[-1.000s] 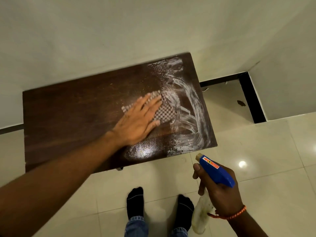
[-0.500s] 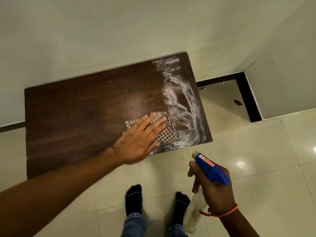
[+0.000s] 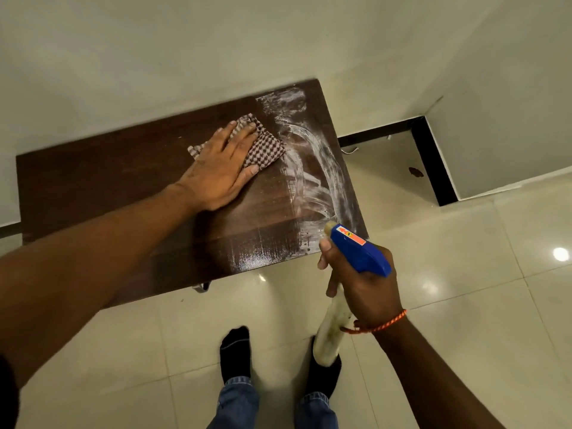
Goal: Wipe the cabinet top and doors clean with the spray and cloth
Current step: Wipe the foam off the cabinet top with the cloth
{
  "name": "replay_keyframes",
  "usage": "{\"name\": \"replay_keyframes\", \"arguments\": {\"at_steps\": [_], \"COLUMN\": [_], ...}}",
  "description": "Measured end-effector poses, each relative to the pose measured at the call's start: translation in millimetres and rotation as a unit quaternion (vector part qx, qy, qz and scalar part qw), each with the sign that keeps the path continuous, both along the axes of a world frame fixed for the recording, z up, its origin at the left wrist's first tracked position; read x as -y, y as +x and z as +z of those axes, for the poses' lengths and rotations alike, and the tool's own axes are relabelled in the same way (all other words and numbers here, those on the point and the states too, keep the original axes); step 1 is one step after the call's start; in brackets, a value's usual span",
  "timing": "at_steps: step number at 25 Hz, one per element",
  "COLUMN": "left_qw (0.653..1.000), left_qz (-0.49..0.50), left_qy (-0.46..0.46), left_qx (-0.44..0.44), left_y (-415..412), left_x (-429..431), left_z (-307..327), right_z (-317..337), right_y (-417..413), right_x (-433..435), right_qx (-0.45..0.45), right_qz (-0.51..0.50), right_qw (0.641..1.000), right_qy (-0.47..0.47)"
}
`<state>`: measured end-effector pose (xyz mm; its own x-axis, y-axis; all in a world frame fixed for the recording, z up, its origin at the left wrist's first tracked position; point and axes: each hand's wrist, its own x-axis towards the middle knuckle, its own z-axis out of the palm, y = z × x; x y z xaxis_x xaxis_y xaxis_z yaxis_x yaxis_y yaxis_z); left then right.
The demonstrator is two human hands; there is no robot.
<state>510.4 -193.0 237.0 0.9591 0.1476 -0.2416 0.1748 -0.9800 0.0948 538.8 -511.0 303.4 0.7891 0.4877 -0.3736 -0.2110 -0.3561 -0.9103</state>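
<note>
Cloth: the checked cloth [image 3: 263,147] lies on the cabinet top [image 3: 102,181], near the back edge and right of the middle, just beside the white streaks [image 3: 312,168].
Left hand: the left hand [image 3: 216,174] lies flat on the cloth, fingers straight and slightly spread, pressing down. Cloth corners stick out past the fingertips and at the hand's far side.
Spray bottle: the spray bottle [image 3: 356,252] hangs over the front right corner, nozzle toward the wood.
Right hand: the right hand [image 3: 366,289] has its fingers curled round the bottle's neck. Whether one rests on the trigger is hard to tell.
Risk, smears: the streaks cover the whole right end and may dry into marks if the cloth skips them.
Risk, cloth: only part of it is under the palm, so it could bunch or slide out.
Risk, floor: a stray squirt at that corner would likely wet the tiles [image 3: 464,289], which is slippery under socks [image 3: 235,351].
Risk, doors: out of view and probably not yet wiped.
Surface: dark wood, with a wet sheen near the front edge.
Room: pale walls, glossy tiles, a black skirting [image 3: 433,162] and a dark spot [image 3: 415,171] in the recess.
</note>
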Motion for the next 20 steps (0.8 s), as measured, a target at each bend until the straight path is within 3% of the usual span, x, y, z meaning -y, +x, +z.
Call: {"name": "replay_keyframes", "arguments": {"at_steps": [2,5,8,13,16,20], "left_qw": [1.000,0.988,0.973,0.999,0.999,0.998], "left_qz": [-0.026,-0.149,-0.222,-0.028,0.038,-0.059], "left_qy": [0.006,0.003,0.001,0.014,-0.012,0.001], "left_qx": [0.000,-0.035,-0.060,-0.023,0.000,0.010], "left_y": [-23,-73,-71,-1,4,-51], "left_x": [34,76,50,-37,-21,47], "left_z": [-3,-4,0,3,0,-7], "right_z": [3,4,5,4,0,3], "right_y": [3,7,11,7,3,6], "right_x": [-4,-9,-16,-18,-14,-15], "right_qx": [0.009,0.021,0.026,0.016,0.015,0.024], "right_qz": [0.005,0.019,0.018,0.010,0.015,0.030], "right_qw": [1.000,1.000,0.999,1.000,1.000,0.999], "right_qy": [0.002,0.003,0.008,0.016,0.006,0.002]}}
